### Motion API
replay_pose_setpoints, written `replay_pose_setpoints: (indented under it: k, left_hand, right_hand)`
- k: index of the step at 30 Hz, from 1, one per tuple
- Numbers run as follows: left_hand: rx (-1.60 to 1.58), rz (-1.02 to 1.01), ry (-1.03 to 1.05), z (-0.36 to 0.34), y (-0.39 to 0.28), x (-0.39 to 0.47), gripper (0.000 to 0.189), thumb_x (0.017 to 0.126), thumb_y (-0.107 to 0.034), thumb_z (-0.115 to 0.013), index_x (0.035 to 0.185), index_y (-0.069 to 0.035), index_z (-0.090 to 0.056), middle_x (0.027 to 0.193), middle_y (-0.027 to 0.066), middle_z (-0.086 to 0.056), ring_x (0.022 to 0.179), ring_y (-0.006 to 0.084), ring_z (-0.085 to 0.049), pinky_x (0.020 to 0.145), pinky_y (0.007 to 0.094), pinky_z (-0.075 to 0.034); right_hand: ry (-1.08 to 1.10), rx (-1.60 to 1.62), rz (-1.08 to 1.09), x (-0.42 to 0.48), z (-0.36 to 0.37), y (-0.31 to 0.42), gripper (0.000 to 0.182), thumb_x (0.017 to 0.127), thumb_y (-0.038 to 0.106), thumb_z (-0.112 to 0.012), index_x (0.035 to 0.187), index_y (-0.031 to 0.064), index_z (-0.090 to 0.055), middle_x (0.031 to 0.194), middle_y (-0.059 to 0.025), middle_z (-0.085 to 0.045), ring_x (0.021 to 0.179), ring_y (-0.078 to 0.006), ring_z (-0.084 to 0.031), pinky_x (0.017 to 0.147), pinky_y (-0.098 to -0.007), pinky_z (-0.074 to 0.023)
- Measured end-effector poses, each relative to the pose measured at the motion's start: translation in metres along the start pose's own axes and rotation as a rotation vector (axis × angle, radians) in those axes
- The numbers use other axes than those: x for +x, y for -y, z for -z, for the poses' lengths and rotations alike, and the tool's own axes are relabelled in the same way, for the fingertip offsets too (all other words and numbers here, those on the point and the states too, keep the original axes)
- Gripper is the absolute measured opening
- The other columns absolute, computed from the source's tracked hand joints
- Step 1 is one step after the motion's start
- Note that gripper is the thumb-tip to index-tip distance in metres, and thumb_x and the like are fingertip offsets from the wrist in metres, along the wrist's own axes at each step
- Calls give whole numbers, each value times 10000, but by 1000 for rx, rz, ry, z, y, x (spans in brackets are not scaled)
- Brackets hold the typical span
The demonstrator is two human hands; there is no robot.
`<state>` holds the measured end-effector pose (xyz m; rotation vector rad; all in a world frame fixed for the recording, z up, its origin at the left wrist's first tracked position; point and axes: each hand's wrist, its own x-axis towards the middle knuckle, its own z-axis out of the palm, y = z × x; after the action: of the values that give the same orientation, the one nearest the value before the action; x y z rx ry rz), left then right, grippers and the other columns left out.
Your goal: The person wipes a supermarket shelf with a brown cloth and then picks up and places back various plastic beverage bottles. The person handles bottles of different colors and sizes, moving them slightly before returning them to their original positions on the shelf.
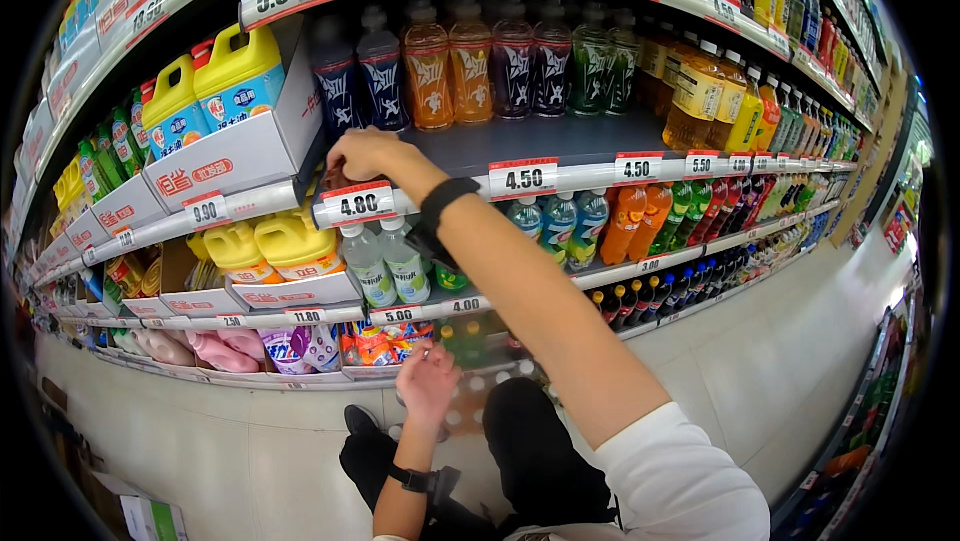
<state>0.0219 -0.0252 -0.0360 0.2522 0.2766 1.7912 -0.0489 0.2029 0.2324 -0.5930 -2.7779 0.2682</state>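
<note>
My right hand (367,154) reaches across to the front edge of the middle drinks shelf (480,139), just above a price tag (357,202). Its fingers curl down out of sight, so whether they hold anything is hidden. Right behind it stand dark blue drink bottles (382,72), beside orange (427,68), purple (514,64) and green ones (589,64). Lower down, my left hand (429,383) hangs in front of the bottom shelf, fingers loosely bent and apart, with nothing visible in it. Bagged goods in orange and blue packaging (382,342) are nearest to it.
Yellow jugs (240,79) sit in a white carton (225,166) on the left. Clear bottles (394,259) stand under the right forearm. White-capped bottles (457,413) are on the floor by my legs (517,428). Another stocked shelf (847,451) borders the aisle at right.
</note>
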Motion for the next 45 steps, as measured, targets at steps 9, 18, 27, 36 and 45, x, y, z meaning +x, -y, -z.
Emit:
replay_pose_setpoints:
  k: [9, 18, 27, 36, 45]
  left_hand:
    - [28, -8, -21, 2, -1, 3, 163, 884, -225, -512, 994, -119, -570, 795, 4, -503, 734, 160, -439, 640, 320, -361]
    - [3, 9, 21, 3, 2, 1, 136, 889, -213, -533, 1006, -146, -546, 842, 10, -572, 720, 151, -476, 597, 294, -388]
    - [15, 11, -38, 1, 3, 2, 151, 893, -232, -527, 1014, -144, -549, 823, 2, -555, 707, 151, -461, 597, 296, -386]
    - [15, 14, -8, 4, -2, -1, 142, 893, -225, -528, 1003, -141, -558, 826, 3, -550, 714, 146, -458, 605, 292, -384]
    - [19, 28, -34, 11, 8, 6, 142, 898, -212, -516, 1001, -128, -567, 834, 12, -551, 729, 154, -465, 622, 300, -389]
  right_hand:
    - [-8, 255, 216, 5, -3, -32, 366, 760, 28, -524, 1063, 109, -713, 979, -120, -714, 918, -265, -670, 808, -338, -511]
    - [90, 322, 124, -106, 68, -167, 272, 792, -23, -581, 1027, 27, -709, 961, -86, -724, 875, -162, -666, 790, -292, -516]
    - [-95, 240, -277, -259, 141, -282, 377, 700, -118, -456, 944, -6, -721, 886, -120, -722, 802, -195, -669, 768, -307, -524]
    - [-132, 529, -301, -262, 140, -272, 394, 701, -160, -444, 964, -48, -715, 923, -156, -718, 836, -196, -686, 780, -278, -543]
    - [7, 537, -2, -156, 85, -184, 371, 727, -112, -491, 980, 16, -730, 931, -106, -725, 858, -174, -679, 794, -293, -527]
